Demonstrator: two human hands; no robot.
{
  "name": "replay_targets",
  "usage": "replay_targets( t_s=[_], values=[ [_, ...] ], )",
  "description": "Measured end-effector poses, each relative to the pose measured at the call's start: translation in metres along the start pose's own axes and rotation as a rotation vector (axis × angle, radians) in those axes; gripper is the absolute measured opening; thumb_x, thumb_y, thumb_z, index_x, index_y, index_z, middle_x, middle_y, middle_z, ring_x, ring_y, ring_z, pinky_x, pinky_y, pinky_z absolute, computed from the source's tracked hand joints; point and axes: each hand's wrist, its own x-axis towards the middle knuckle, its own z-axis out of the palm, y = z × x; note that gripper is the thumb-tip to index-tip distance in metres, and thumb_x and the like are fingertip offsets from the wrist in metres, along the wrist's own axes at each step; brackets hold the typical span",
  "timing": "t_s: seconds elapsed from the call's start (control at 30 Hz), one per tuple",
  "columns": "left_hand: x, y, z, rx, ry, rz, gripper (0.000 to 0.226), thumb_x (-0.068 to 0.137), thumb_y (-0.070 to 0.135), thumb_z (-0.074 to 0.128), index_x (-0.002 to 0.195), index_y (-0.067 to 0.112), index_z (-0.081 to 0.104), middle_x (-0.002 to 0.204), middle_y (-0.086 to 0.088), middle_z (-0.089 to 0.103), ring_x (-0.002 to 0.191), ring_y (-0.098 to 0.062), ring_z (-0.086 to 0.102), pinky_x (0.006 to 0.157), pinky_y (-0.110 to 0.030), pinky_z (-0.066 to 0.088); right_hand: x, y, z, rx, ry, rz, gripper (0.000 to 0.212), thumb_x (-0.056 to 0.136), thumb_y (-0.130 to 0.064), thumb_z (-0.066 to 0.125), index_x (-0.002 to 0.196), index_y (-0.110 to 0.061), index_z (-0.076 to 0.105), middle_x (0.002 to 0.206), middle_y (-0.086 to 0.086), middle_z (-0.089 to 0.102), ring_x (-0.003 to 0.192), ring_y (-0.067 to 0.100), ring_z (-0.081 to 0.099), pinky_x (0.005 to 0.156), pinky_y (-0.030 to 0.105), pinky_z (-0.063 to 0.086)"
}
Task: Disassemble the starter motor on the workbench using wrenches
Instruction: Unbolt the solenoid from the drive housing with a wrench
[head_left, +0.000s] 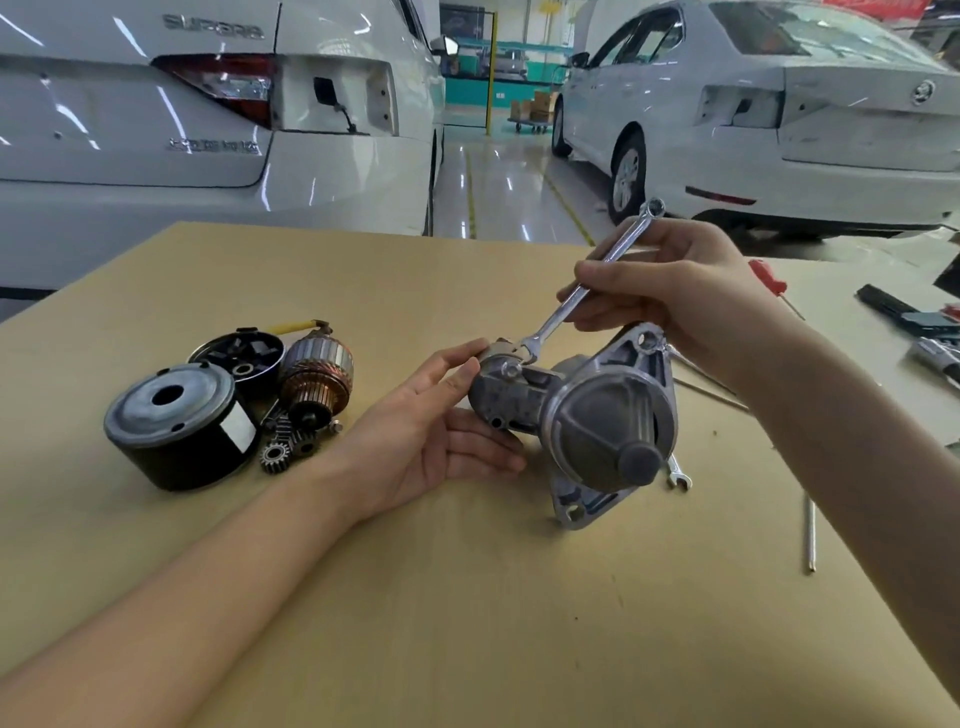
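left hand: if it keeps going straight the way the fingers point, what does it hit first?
The left hand points right, fingers already touching the starter motor housing. Pushing on just presses into that housing; beyond it lies a spare wrench on the workbench, though depth is unclear.

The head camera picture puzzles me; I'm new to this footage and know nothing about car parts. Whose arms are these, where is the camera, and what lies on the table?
The camera sits on a person's head and looks down at their own bare arms. The left hand steadies the grey starter motor housing on the tan workbench. The right hand holds a silver wrench, its open end at a fastener on top of the housing. Parts already removed lie to the left: a black cylindrical case, a copper-wound armature, small gears and a black cap. Another wrench lies beside the housing. White cars stand behind.
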Motion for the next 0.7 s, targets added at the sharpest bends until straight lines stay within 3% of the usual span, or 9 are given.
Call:
replay_targets(
  t_s=[0.5,0.7],
  values=[
    [0.000,0.000,-0.002,-0.002,-0.018,-0.013,0.049,0.083,0.036,0.054,0.130,0.028,0.046,0.078,-0.031,0.068,0.065,-0.036,0.071,0.055,-0.035,0.058,-0.007,-0.005,0.014,-0.181,0.023,-0.034,0.026,0.076,-0.004,0.073,0.095,0.007,0.058,0.077,0.016,0.074,0.070,0.029,0.073,0.061,0.026,0.058],
    [0.000,0.001,-0.003,0.007,-0.014,-0.021,0.048,0.083,0.037,0.055,0.130,0.028,0.047,0.080,-0.031,0.068,0.066,-0.036,0.071,0.058,-0.036,0.059,-0.007,-0.006,0.019,-0.201,0.051,-0.053,0.026,0.078,-0.004,0.072,0.097,0.008,0.058,0.076,0.017,0.073,0.068,0.030,0.072,0.063,0.031,0.060]
  ],
)
